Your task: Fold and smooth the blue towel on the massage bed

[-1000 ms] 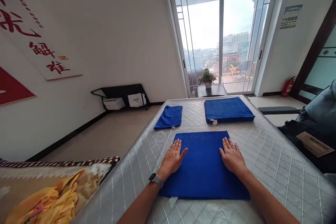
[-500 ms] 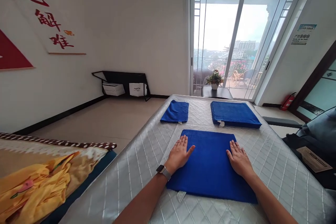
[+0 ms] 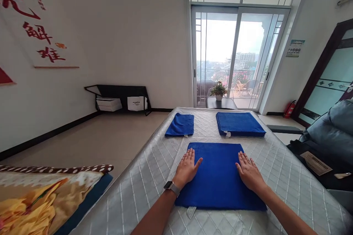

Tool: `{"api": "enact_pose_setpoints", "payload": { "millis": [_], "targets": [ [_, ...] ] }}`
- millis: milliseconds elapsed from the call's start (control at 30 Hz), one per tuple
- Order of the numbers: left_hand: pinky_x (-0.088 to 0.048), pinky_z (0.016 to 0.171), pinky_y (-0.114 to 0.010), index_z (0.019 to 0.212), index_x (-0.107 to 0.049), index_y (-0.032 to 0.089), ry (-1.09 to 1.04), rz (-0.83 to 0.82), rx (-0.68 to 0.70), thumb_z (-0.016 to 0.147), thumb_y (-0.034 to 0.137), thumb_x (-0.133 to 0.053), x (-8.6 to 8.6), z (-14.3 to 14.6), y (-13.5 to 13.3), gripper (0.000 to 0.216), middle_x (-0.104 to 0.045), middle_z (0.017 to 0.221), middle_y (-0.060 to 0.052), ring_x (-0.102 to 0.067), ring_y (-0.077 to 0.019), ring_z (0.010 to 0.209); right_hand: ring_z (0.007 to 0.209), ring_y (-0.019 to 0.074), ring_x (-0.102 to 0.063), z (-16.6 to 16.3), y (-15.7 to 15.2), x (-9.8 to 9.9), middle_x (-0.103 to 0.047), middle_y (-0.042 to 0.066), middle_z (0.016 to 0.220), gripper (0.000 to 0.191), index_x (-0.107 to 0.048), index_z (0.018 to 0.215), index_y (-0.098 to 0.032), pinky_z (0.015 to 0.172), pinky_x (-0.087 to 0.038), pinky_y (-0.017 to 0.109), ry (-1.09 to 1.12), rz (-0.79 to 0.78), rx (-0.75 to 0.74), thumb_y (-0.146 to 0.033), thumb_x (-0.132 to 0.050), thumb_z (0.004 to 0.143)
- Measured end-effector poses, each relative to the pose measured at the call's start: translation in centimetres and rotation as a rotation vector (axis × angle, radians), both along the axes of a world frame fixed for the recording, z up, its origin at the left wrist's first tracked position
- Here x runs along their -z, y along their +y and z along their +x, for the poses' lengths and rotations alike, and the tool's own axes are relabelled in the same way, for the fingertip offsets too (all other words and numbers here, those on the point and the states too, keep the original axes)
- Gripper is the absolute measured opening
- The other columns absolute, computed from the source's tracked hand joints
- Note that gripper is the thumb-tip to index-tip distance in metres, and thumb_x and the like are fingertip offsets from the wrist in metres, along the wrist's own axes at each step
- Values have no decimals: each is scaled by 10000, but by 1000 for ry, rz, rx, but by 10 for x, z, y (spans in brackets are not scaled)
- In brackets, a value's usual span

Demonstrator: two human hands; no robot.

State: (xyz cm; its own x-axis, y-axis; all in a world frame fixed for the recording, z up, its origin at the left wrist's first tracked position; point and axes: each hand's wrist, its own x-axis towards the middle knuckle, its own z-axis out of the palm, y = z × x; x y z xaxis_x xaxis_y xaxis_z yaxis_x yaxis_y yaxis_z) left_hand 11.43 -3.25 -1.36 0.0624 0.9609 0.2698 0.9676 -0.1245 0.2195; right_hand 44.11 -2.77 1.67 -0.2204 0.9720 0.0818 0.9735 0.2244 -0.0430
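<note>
A blue towel point(image 3: 217, 176) lies flat in front of me on a silver quilted cover point(image 3: 149, 183), its white tag showing at the near left edge. My left hand point(image 3: 188, 167), with a watch on the wrist, rests flat on the towel's left edge, thumb spread inward. On the right edge, my right hand point(image 3: 249, 169) lies flat too, fingers stretched out. Beyond them, a smaller folded blue cloth point(image 3: 180, 125) sits at the far left. A neat stack of blue towels point(image 3: 240, 124) stands at the far right, with a white tag on its near side.
At lower left lies yellow fabric point(image 3: 30, 205) on a patterned bedding edge. A dark padded chair point(image 3: 331, 132) with a cardboard piece point(image 3: 316, 163) stands on the right. A potted plant point(image 3: 218, 90) is on a small table by the glass doors; a black rack point(image 3: 121, 97) is against the wall.
The camera view has tilted up and turned slightly right. Both hands stay flat on the towel's side edges, with little visible movement on it.
</note>
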Motion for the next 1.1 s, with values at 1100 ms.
{"api": "enact_pose_setpoints", "payload": {
  "millis": [1100],
  "targets": [
    [-297,1244,-461,1590,-297,120,97,-43,535,1075,496,-176,-39,203,-16,648,-314,1642,-140,-228,-248,1536,1553,260,-105,5,-34,-5,-119,97,1675,682,-221,1606,-114,1265,-125,464,79,-139,-84,-208,-353,943]
  ]
}}
